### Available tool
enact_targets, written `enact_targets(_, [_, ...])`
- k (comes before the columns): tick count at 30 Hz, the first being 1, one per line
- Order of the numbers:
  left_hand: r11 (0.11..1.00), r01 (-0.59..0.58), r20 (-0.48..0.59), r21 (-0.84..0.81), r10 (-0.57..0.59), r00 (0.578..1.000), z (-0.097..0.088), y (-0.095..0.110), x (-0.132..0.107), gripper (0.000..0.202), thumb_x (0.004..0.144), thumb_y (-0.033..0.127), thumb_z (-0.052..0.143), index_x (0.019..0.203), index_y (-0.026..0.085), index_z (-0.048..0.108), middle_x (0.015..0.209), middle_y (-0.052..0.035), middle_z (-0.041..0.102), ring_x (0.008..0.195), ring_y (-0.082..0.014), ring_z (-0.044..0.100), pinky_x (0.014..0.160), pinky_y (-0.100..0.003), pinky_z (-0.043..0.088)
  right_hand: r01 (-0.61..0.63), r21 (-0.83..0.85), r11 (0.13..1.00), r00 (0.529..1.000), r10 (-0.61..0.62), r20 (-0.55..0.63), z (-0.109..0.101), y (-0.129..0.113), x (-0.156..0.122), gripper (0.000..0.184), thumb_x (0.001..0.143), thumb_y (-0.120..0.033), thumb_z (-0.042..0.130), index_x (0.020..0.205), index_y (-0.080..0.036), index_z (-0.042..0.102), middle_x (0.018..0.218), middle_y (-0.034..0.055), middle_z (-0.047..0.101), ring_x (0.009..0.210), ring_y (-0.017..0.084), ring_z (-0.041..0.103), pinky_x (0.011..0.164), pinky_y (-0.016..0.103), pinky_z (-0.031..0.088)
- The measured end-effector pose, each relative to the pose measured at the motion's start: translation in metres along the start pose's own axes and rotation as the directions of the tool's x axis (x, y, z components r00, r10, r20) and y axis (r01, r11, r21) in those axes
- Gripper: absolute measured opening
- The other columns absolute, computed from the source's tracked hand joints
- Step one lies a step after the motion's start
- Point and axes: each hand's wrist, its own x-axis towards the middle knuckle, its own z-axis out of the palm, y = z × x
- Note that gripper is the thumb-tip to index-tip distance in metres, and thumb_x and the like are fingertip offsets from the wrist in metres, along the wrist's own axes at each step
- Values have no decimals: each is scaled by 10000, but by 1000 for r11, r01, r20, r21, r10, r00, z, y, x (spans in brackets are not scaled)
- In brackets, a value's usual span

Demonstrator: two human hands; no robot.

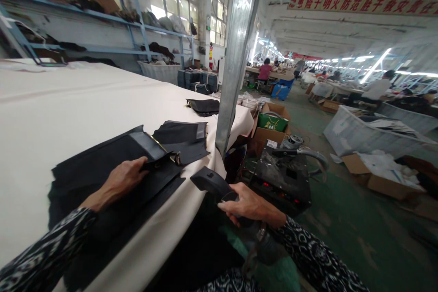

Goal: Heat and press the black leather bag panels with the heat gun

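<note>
Black woven cloth [112, 191] lies in layers on the white padded table [68, 118], right under the person's left hand [119, 180]. That hand rests on the cloth with its fingers loosely curled at a flap; whether they pinch it, I cannot tell. The right hand [249, 205] is closed around a black hand iron [208, 183], held out past the table's rounded edge. A hot iron could mark this dull cloth if set down too long, and the layers could slip over that edge. Just beyond the right hand sits a scuffed black box with red lights [280, 182] and a grey hose [301, 153], which could snag. Further off stands a cardboard box [272, 134].
</note>
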Motion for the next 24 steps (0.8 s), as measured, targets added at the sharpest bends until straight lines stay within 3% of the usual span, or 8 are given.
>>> enact_targets(3, [987, -6, -158, 162, 32, 987, -36, 7, -6, 424, 998, 162, 163, 1207, 122, 530, 997, -117, 647, 760, -221, 599, 616, -306, 299, -1, 2, 1000, 1000, 1, -3, -1, 0, -1, 251, 855, -367, 652, 790, -143, 559, 570, -20, 590, 459, 89, 538, 439, 175, 438])
enact_targets(5, [938, -17, -279, 346, 120, 953, -55, 10, -9, 480, 981, 96, 122, 1130, 108, 578, 962, -126, 626, 756, -231, 580, 608, -319, 284, 5, -11, 1000, 1000, -5, -8, -2, 0, -2, 249, 860, -365, 646, 782, -145, 558, 561, -21, 587, 459, 88, 537, 445, 174, 434])
enact_targets(7, [876, -48, -339, 480, 235, 911, -59, 15, -14, 468, 973, 68, 164, 1003, 116, 628, 882, -119, 614, 769, -244, 571, 624, -333, 318, 24, -18, 1000, 1000, -24, -10, -3, 1, -4, 246, 865, -363, 640, 783, -146, 559, 556, -24, 584, 458, 87, 535, 450, 174, 431])
enact_targets(9, [846, -132, -313, 517, 331, 890, -42, 24, -22, 441, 955, 34, 229, 940, 128, 659, 853, -113, 622, 783, -249, 573, 663, -351, 367, 48, -21, 999, 999, -48, -12, -3, 1, -5, 235, 868, -352, 637, 782, -146, 562, 551, -26, 583, 451, 85, 529, 449, 174, 424])
enact_targets(12, [826, -272, -223, 493, 423, 878, 7, 45, -43, 430, 913, -22, 300, 922, 130, 702, 857, -107, 652, 777, -247, 591, 685, -363, 416, 51, -15, 999, 999, -52, -10, -4, 1, -8, 222, 866, -336, 639, 780, -147, 560, 550, -27, 580, 450, 85, 530, 445, 174, 423])
enact_targets(16, [877, -225, -332, 424, 381, 863, 60, 65, -73, 397, 887, -34, 358, 1022, 55, 720, 878, -148, 670, 795, -264, 615, 690, -366, 462, -6, 0, 1000, 1000, 6, -8, -4, -2, -8, 260, 853, -378, 662, 806, -148, 551, 572, -28, 583, 447, 89, 538, 440, 185, 441])
enact_targets(19, [896, -203, -407, 395, 368, 836, 73, 66, -83, 388, 882, -23, 379, 1107, -8, 695, 864, -173, 668, 796, -284, 615, 704, -378, 482, -14, -24, 1000, 1000, 14, -4, -3, -7, -5, 274, 851, -379, 664, 780, -143, 545, 554, -26, 578, 445, 85, 536, 440, 178, 438])
enact_targets(24, [914, -199, -500, 354, 365, 785, 81, 61, -86, 366, 881, -13, 391, 1087, -18, 693, 866, -175, 661, 790, -276, 605, 715, -363, 490, -1, -66, 998, 999, 3, 35, 6, -18, 12, 245, 851, -343, 662, 762, -147, 543, 556, -27, 581, 454, 83, 543, 439, 169, 442])
